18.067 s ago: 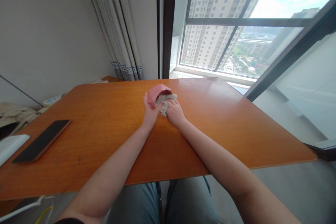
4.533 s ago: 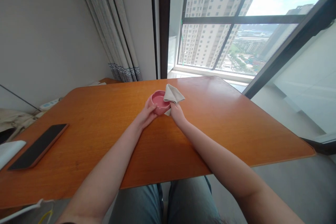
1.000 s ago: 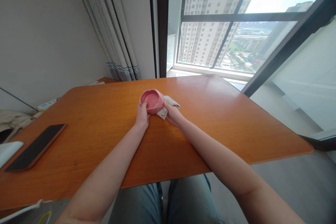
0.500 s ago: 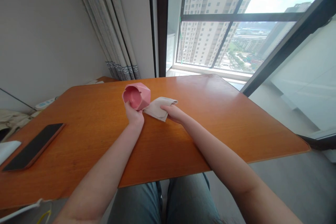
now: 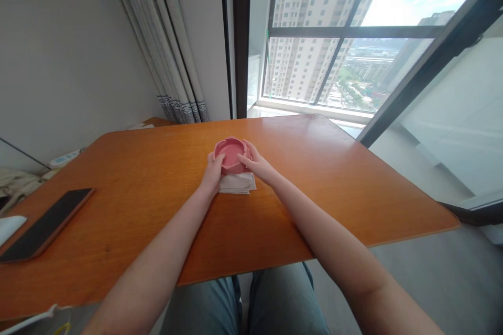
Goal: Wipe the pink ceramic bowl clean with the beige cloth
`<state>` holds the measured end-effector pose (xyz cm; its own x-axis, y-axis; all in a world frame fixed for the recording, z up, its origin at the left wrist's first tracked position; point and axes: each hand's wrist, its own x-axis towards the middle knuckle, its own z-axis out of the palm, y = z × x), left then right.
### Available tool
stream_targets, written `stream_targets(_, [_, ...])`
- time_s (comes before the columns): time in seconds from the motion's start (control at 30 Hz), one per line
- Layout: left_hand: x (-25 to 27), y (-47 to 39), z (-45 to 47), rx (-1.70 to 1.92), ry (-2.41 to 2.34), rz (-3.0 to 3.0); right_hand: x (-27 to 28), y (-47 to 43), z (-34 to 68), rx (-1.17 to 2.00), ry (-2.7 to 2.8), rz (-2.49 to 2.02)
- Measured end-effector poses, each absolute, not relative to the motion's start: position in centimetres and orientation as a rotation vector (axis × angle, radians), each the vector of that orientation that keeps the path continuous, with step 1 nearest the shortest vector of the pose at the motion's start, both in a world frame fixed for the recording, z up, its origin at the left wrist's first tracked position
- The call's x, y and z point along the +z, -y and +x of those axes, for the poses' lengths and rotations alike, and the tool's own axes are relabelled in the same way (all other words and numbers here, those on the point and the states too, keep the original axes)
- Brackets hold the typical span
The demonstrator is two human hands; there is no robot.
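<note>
A pink faceted pot, bowl-like with a notched rim (image 5: 231, 156), has its opening turned up toward me. My left hand (image 5: 213, 170) grips its left side, the thumb over the rim. On the right side my right hand (image 5: 257, 162) is closed on the rim too, thumb inside. Under the pot lies a folded whitish cloth (image 5: 238, 184) on the table; only its near part shows, the rest being hidden by the pot. Whether the pot's full weight rests on the cloth I cannot tell.
The wooden table (image 5: 157, 167) spans the view. On its left lies a dark flat pad (image 5: 47, 225) with a white object (image 5: 11, 229) beside it. A white power strip (image 5: 65, 158) is past the left edge. A curtain (image 5: 168, 63) and window stand behind.
The pot has moved right and turned its opening upward, over the cloth. My right hand has let go of the cloth and taken hold of the pot. The cloth now lies folded beneath.
</note>
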<state>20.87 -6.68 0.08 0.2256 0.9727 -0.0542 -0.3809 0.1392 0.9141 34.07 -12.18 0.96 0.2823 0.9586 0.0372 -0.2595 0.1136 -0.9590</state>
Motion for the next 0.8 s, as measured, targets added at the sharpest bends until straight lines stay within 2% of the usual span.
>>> stream_targets(0.2, [-0.2,6.3,20.6,0.875,-0.852,1.239,0.2,10.8,37.8,1.094,0.520,-1.216])
stream_targets(0.33, [-0.7,6.3,20.2,0.980,-0.846,1.660,-0.6,11.0,43.5,0.568,0.536,-1.346])
stream_targets(0.43, [-1.1,6.4,20.0,0.972,-0.812,1.713,-1.5,11.7,46.6,0.280,0.587,-1.441])
stream_targets(0.8, [-1.9,6.2,19.9,0.899,-0.830,2.034,-3.0,11.9,49.3,0.166,0.497,-1.657])
